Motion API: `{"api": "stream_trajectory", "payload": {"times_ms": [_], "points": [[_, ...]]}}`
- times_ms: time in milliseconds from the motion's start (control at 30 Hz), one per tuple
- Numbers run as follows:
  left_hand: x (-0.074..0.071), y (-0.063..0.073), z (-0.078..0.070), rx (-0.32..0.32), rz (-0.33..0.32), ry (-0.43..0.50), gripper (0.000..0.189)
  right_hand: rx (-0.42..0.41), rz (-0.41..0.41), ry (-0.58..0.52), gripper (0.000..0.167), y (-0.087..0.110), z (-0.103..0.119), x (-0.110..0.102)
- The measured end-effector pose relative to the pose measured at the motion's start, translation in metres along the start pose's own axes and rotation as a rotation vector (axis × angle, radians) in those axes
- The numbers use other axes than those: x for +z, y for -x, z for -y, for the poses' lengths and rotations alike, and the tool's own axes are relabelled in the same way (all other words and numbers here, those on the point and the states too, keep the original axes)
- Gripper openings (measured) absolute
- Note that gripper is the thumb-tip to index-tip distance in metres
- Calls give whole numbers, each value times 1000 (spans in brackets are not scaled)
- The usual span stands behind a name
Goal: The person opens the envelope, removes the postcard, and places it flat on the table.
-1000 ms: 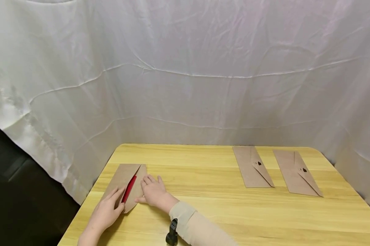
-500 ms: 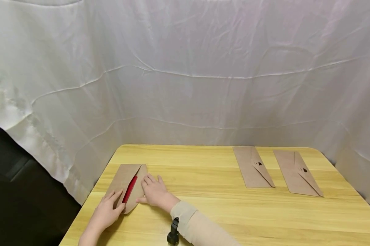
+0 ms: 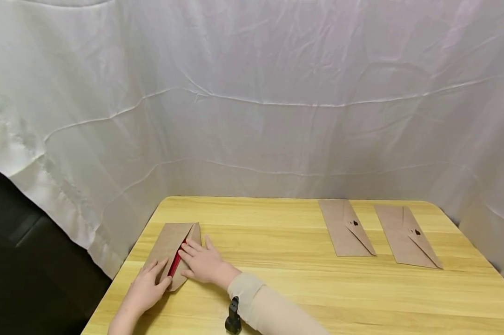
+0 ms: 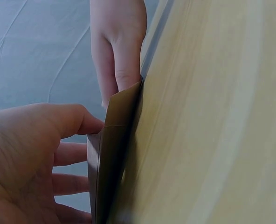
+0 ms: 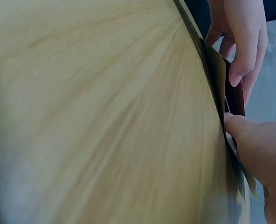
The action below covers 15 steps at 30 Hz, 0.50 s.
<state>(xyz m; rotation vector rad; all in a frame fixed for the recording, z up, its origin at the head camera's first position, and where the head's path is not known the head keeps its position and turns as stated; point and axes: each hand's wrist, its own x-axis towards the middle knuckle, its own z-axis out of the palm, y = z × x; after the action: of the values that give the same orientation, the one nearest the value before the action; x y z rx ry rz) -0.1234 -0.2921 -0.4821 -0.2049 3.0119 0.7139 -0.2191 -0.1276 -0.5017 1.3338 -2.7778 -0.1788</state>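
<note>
On the left part of the table lies a brown paper envelope (image 3: 170, 239) with its flap side up and its mouth gaping. Inside, a narrow strip of something red (image 3: 174, 266) shows; its kind cannot be made out. My left hand (image 3: 144, 284) rests on the envelope's near left part, fingers spread over the paper and thumb at the edge of the mouth. My right hand (image 3: 205, 263) lies across the flap, its fairly straight fingertips at the mouth, over the red thing. The right wrist view shows the right thumb (image 5: 240, 126) against the flap.
Two sealed brown envelopes, one (image 3: 346, 228) left of the other (image 3: 406, 236), lie at the back right of the wooden table (image 3: 285, 298), each with a dark mark. A pale curtain (image 3: 252, 135) hangs behind. A black device (image 3: 233, 316) sits by the right wrist.
My right hand has shifted left from the flap's outer edge, so its fingertips now cover the upper part of the red strip. My left hand has stayed in place.
</note>
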Motion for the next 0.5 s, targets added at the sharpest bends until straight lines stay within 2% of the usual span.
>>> {"api": "stream_trajectory", "payload": {"times_ms": [200, 500], "points": [[-1, 0, -2, 2, 1, 5, 56, -2, 48, 5, 55, -4, 5, 1], [1, 0, 0, -2, 13, -12, 55, 16, 69, -54, 57, -1, 4, -4]]}}
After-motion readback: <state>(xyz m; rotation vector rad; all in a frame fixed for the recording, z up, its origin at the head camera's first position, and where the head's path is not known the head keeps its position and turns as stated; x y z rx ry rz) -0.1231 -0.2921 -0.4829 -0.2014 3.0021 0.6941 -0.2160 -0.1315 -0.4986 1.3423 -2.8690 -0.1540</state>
